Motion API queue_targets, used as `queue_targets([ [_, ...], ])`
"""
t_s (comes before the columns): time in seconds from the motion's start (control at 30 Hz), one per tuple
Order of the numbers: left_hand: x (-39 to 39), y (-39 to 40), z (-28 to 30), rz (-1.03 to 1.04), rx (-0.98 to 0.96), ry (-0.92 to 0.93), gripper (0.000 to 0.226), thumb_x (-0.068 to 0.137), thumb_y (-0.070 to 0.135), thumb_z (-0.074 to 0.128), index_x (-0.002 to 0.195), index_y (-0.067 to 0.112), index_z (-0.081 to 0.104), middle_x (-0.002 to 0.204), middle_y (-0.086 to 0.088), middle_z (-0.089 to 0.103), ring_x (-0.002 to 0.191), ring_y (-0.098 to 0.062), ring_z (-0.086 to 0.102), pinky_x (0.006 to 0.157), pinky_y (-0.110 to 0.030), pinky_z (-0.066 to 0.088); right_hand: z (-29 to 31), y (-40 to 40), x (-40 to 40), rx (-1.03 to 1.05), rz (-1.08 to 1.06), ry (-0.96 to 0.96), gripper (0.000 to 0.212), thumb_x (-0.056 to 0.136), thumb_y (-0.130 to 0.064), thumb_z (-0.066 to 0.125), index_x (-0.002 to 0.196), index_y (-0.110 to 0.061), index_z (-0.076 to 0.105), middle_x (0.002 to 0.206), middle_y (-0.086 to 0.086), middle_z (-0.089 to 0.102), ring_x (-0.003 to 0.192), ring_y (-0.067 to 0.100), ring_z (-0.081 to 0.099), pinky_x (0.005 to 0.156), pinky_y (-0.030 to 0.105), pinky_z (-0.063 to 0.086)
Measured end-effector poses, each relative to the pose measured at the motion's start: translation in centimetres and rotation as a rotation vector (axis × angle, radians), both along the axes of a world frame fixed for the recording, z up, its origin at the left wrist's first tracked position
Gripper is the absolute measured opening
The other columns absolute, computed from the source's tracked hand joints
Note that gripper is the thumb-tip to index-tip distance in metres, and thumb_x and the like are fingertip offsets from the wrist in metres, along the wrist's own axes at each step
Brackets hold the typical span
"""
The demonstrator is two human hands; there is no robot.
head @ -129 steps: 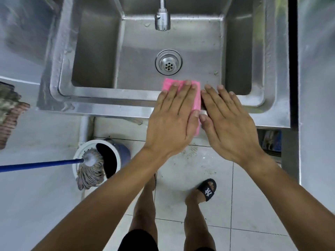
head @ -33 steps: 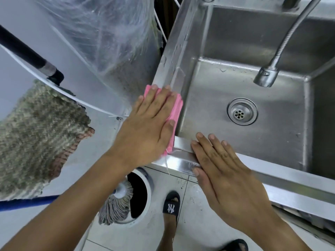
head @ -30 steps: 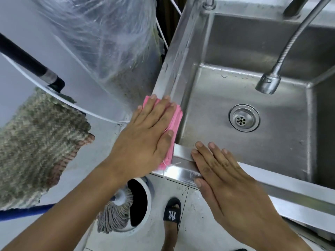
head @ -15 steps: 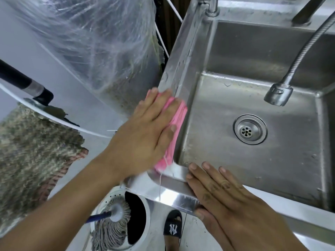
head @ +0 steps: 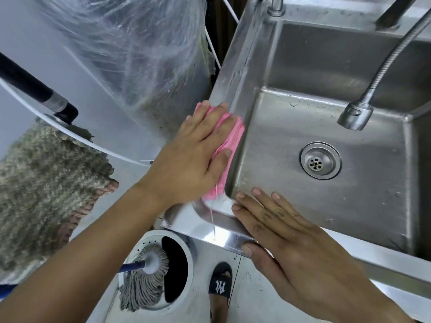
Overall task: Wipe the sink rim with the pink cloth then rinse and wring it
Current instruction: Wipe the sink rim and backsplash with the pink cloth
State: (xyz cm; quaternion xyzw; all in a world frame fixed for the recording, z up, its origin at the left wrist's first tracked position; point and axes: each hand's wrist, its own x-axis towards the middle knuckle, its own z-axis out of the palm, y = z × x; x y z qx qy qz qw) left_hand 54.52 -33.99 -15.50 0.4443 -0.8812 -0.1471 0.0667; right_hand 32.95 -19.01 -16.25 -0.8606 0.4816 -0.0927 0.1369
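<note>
Pressing flat with fingers spread, the left hand (head: 196, 157) pins the folded pink cloth (head: 229, 150) on the sink rim (head: 235, 73) at frame centre, while the right hand (head: 300, 248) lies open on the front rim, holding nothing. The cloth overhangs the basin edge, so an uneven push could tip it in. Compared with four seconds ago, it has left the front rim for the side rim.

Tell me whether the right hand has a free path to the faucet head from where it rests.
Probably yes. The right hand lies flat on the front sink rim, holding nothing, and only open basin lies between it and the faucet head.
</note>
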Motion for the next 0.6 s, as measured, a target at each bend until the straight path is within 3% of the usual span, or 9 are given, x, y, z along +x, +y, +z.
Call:
queue_targets([
  [0.13, -1.9, -4.8, 0.1, -0.091, -0.021, -0.047, 0.067, 0.103, 0.046, 0.024, 0.162, 0.016, 0.028, 0.172, -0.006, 0.019, 0.16, -0.029, 0.002, 0.129, -0.048, 0.003, 1.1, -1.4, -0.7, 0.146, -0.176, -0.299, 0.049, 0.108, -0.037, 0.039, 0.155, -0.023, 0.046, 0.164, -0.013, 0.038, 0.156, 0.001, 0.023, 0.128, 0.024, 0.014],
  [0.2, -1.7, -4.5, 0.3, -0.153, -0.101, -0.014, 0.061, 0.104, 0.04, 0.031, 0.158, 0.012, 0.038, 0.167, -0.009, 0.03, 0.159, -0.031, 0.015, 0.129, -0.049, 0.008, 2.0, -4.6, -1.1, 0.113, -0.274, -0.366, 0.048, 0.105, -0.027, 0.044, 0.152, -0.026, 0.049, 0.161, -0.014, 0.042, 0.155, 0.002, 0.025, 0.128, 0.024, 0.014],
  [0.3, -0.1, 0.2, 0.5, -0.159, -0.206, 0.12, 0.051, 0.102, 0.023, 0.047, 0.148, 0.003, 0.052, 0.158, -0.014, 0.045, 0.152, -0.032, 0.034, 0.127, -0.049, 0.024, 3.0, -12.1, -0.9, 0.042, -0.242, -0.309, 0.05, 0.104, -0.019, 0.041, 0.154, -0.02, 0.047, 0.163, -0.004, 0.04, 0.158, 0.015, 0.024, 0.131, 0.031, 0.008],
  [0.4, 1.9, 4.9, -0.2, -0.216, -0.142, 0.14, 0.05, 0.101, 0.018, 0.046, 0.148, 0.003, 0.052, 0.16, -0.011, 0.043, 0.155, -0.028, 0.029, 0.126, -0.05, 0.024, 2.3, -17.4, 0.8, 0.037, 0.057, -0.077, 0.053, 0.109, -0.032, 0.036, 0.159, -0.018, 0.037, 0.17, 0.003, 0.027, 0.16, 0.02, 0.013, 0.131, 0.03, -0.001],
  [0.47, 2.5, 5.5, -0.7, -0.242, -0.116, 0.089, 0.051, 0.102, 0.021, 0.044, 0.151, 0.006, 0.049, 0.164, -0.008, 0.036, 0.158, -0.025, 0.022, 0.128, -0.047, 0.019, 1.0, -18.3, 1.0, 0.029, 0.188, 0.032, 0.055, 0.111, -0.04, 0.029, 0.163, -0.024, 0.027, 0.173, 0.001, 0.016, 0.161, 0.019, 0.004, 0.132, 0.037, 0.0],
  [0.53, 2.6, 5.2, -0.8, -0.265, -0.103, 0.058, 0.054, 0.102, 0.023, 0.044, 0.153, 0.008, 0.046, 0.166, -0.006, 0.032, 0.158, -0.023, 0.019, 0.128, -0.044, 0.016, -0.1, -17.9, 0.5, 0.048, 0.142, 0.014, 0.057, 0.111, -0.048, 0.022, 0.164, -0.029, 0.017, 0.174, -0.003, 0.008, 0.161, 0.015, -0.003, 0.132, 0.04, 0.001],
  [0.6, 2.4, 5.1, -0.8, -0.266, -0.087, 0.055, 0.057, 0.101, 0.024, 0.043, 0.156, 0.009, 0.042, 0.169, -0.005, 0.027, 0.159, -0.024, 0.016, 0.128, -0.042, 0.014, -0.9, -17.1, 0.4, 0.062, -0.035, -0.045, 0.06, 0.108, -0.055, 0.013, 0.164, -0.034, 0.009, 0.174, -0.008, 0.002, 0.16, 0.01, -0.009, 0.132, 0.042, 0.003],
])
